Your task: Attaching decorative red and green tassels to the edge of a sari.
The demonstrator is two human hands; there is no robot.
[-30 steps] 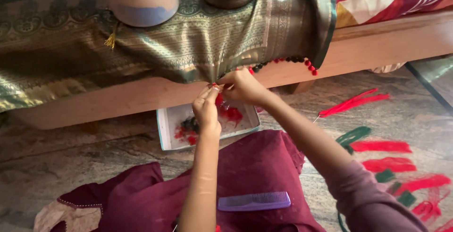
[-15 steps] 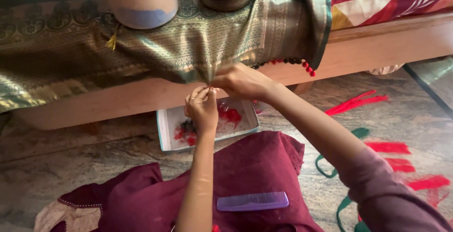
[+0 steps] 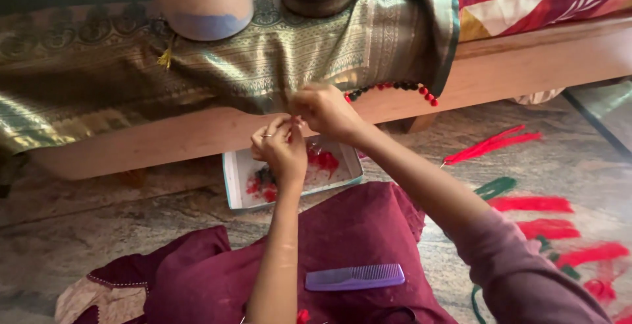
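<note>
Pinching saree hem (image 3: 289,103), left hand (image 3: 282,149), right hand (image 3: 324,108), edge running sideways

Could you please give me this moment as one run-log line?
left hand: pinching at fabric edge | right hand: gripping same edge | below: shallow tray | lap: purple comb

Left hand (image 3: 282,149) and right hand (image 3: 324,108) raised together, fingertips pinched and touching, both forearms extended forward.
</note>
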